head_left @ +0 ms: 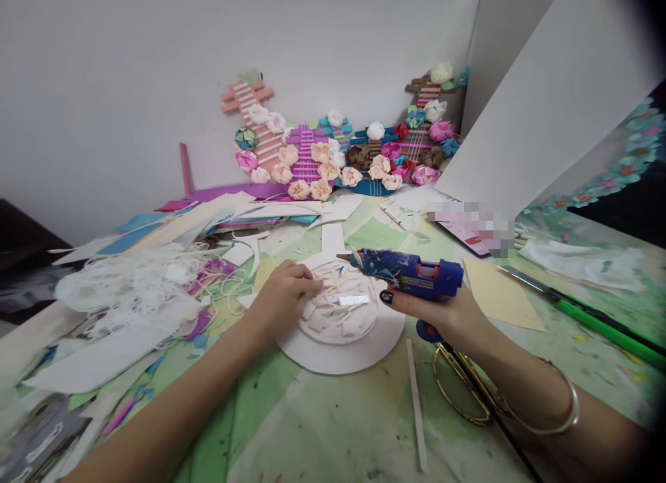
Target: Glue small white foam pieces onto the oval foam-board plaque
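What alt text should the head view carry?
Right hand holding a blue glue gun, nozzle over a round white base strewn with pale scraps; left hand at the scraps. Flowered model string instruments stand behind.

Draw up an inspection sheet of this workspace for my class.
Surface: green table cover, spotted and marked.
Job's things: blue glue gun; small white pieces over a white disc.
Clutter: tangled white string, left; green-handled cutter, right.
Hands: left hand at the white pieces, contact unclear; right hand grips the glue gun.
Cables: black cord below the right hand, probably the glue gun's.
Surroundings: flower-decorated crafts before a pale wall.
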`<state>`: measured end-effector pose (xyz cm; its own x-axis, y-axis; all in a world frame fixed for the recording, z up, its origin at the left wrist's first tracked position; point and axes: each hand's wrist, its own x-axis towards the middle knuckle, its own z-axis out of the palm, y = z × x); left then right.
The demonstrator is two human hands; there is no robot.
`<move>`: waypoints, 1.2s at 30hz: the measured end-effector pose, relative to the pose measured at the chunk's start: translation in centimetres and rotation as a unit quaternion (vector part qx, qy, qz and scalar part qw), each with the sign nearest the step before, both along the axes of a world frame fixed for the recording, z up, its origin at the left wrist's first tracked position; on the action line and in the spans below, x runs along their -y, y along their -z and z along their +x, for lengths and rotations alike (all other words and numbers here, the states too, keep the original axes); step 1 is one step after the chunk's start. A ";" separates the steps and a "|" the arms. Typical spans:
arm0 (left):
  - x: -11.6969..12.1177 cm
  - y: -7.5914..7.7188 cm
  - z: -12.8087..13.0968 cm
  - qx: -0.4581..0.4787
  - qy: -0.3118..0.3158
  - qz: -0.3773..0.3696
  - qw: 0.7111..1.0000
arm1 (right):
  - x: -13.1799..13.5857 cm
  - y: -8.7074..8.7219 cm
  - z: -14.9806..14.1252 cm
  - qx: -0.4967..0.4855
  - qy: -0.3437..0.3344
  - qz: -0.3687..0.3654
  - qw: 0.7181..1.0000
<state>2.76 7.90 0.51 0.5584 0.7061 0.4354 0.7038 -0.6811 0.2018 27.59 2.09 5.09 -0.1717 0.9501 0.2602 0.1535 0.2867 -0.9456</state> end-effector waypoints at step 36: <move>0.7 0.3 -0.8 -0.027 0.048 0.095 0.994 | 0.1 -0.5 0.1 0.020 0.011 -0.009 1.000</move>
